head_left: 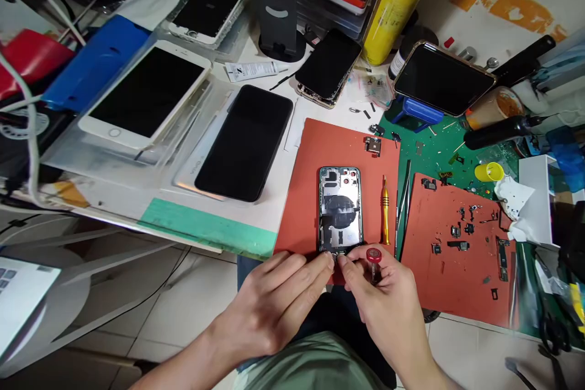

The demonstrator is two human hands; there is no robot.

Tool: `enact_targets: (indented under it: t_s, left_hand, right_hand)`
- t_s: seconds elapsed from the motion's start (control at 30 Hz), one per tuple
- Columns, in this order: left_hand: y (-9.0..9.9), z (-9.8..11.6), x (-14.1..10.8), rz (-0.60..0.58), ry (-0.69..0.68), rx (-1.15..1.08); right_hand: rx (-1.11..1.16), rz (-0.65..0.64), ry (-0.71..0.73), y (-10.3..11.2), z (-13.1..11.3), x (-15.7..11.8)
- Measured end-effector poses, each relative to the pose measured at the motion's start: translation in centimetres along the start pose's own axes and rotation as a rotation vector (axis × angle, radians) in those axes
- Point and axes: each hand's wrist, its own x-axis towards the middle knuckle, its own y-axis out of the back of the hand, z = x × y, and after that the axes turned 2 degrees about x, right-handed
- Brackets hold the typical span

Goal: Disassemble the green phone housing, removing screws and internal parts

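My 2 hands: left hand [269, 308], fingertips closed on a stripped phone housing [340, 207]; right hand [384, 298], fingers gripping a red-capped screwdriver [373, 256].

Bright even indoor light, soft shadows, glare on the open phone housing [340, 207], curved wide-angle edges
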Motion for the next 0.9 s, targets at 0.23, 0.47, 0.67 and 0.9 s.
enact_targets:
  t_s: [0.23,0.47,0.67,0.9]
  left_hand:
    - [-0.2,-0.2,-0.2,-0.027,-0.011,-0.057]
    - [0.0,-0.4,-0.2,-0.058,-0.015,-0.055]
    - [0.3,-0.2,0.0,-0.067,-0.018,-0.018]
    - [0.2,-0.1,0.0,-0.043,0.003,0.009]
  right_hand:
    - [0.019,0.028,-0.009,-0.4,-0.7,-0.2]
    - [0.056,0.035,0.000,-0.4,-1.1,-0.1]
    - [0.183,0.072,0.028,1.1,0.0,-1.1]
    - [0.297,0.194,0.083,3.1,0.9,-3.7]
